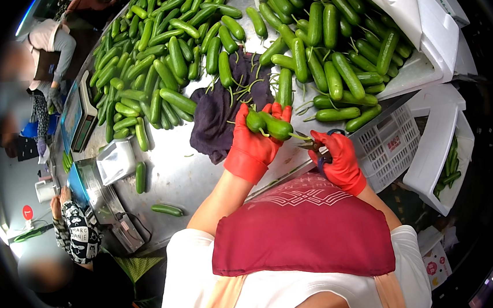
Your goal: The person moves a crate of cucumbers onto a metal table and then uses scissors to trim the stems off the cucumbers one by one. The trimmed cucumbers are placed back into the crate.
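In a red rubber glove, my left hand point(254, 147) holds small green cucumbers point(277, 126), their thin stems pointing right and toward me. My right hand point(340, 159), gloved the same way, grips scissors point(308, 144) with dark handles; the blades lie close to the stem of the nearest held cucumber. A dark purple cloth point(214, 126) lies crumpled on the metal table point(173, 164) just beyond my left hand, with cut stems point(246, 91) scattered over it. Another cucumber point(284, 88) rests behind my left fingertips.
A large cucumber pile point(156, 61) covers the far left. Stemmed cucumbers point(331, 69) spill from a white foam box point(432, 52) at right. A scale point(85, 119) and a clear plastic tray point(116, 161) stand left. A white crate point(387, 147) sits below the right edge. Other people work at left.
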A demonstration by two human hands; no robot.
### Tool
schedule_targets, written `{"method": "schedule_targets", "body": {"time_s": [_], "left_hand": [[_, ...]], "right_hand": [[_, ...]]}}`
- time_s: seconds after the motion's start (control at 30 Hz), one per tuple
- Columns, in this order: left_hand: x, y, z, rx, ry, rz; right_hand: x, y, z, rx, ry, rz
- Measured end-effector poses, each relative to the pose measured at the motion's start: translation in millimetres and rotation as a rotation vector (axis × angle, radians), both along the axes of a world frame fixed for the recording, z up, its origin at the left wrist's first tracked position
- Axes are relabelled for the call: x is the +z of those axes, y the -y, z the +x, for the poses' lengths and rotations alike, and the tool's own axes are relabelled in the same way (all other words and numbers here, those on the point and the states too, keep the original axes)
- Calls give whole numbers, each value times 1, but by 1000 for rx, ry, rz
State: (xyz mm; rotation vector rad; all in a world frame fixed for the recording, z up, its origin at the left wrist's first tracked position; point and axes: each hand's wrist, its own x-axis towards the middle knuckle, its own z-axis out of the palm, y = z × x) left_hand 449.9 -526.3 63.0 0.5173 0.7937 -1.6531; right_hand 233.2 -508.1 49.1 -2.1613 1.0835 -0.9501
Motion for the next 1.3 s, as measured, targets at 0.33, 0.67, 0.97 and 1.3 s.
{"method": "schedule_targets", "body": {"time_s": [0.33,0.67,0.97,1.3], "left_hand": [[-8,1,0,60,105,20],[-15,11,-7,183,152,-106],[-20,20,1,220,94,-187],[-30,28,27,317,263,-139]], "right_hand": [[-2,-5,15,-56,109,198],[-3,3,47,-77,-101,80],[-8,19,64,-54,-78,37],[-1,14,85,26,57,383]]}}
